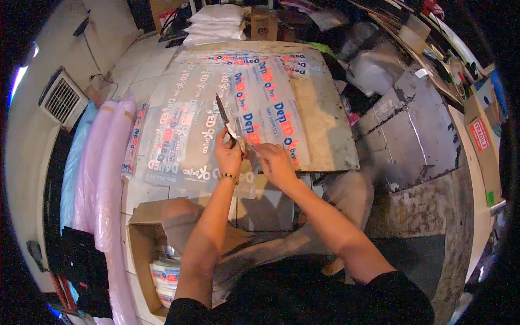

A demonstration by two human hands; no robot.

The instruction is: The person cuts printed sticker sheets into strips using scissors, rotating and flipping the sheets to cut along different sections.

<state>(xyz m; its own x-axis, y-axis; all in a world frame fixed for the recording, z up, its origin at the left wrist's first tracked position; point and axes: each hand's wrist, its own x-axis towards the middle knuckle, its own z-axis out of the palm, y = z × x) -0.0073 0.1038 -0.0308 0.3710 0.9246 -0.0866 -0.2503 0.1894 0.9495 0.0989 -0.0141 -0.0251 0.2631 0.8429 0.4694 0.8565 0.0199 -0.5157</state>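
Observation:
My left hand [228, 156] is closed around a pair of scissors [222, 112], whose dark blades point up and away over the table. A small whitish bit shows by the handles. Close beside it, my right hand [275, 162] has its fingers pinched together at what looks like thin clear plastic; the exact piece is hard to make out. Under both hands lies printed plastic sheeting [276, 116] with blue, red and white lettering, spread over a low wooden table [325, 130].
Rolls of pink and blue plastic [108, 162] stand at the left. A cardboard box [142, 260] with folded printed plastic packs [167, 279] is by my left leg. White stacked packs [214, 24] lie beyond the table. At right are a grey panel [417, 130] and a "FRAGILE" carton [482, 141].

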